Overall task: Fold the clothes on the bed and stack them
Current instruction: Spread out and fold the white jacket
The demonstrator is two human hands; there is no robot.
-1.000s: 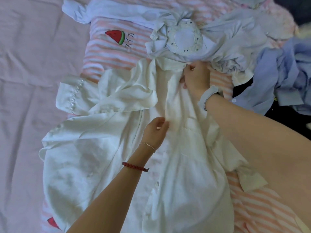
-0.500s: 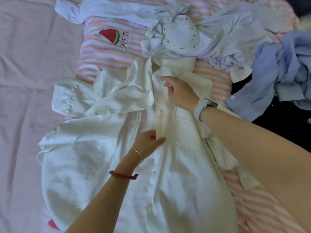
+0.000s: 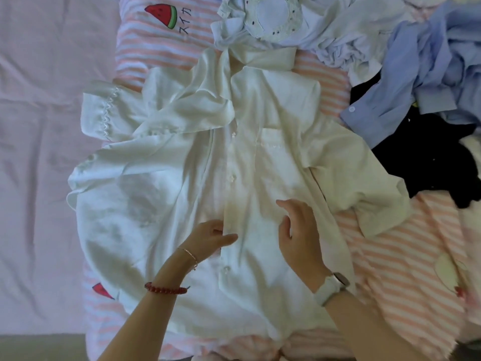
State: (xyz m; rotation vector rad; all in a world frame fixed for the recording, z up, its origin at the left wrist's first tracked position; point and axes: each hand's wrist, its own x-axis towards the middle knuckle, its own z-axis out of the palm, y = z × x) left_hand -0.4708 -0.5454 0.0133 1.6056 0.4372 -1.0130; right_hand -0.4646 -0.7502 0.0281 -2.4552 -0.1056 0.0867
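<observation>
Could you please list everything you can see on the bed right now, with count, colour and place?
shirt: one, white, spread flat in the middle
blanket: one, pink and white stripes with watermelon prints, under the shirt
sheet: one, pale pink, left side
pale garments: crumpled heap, white, top centre, number unclear
blue shirt: one, light blue, top right
dark garment: one, black, right edge
left hand: pinches the shirt's front edge; red bead bracelet
right hand: fingers relaxed on the shirt; pale wristband
</observation>
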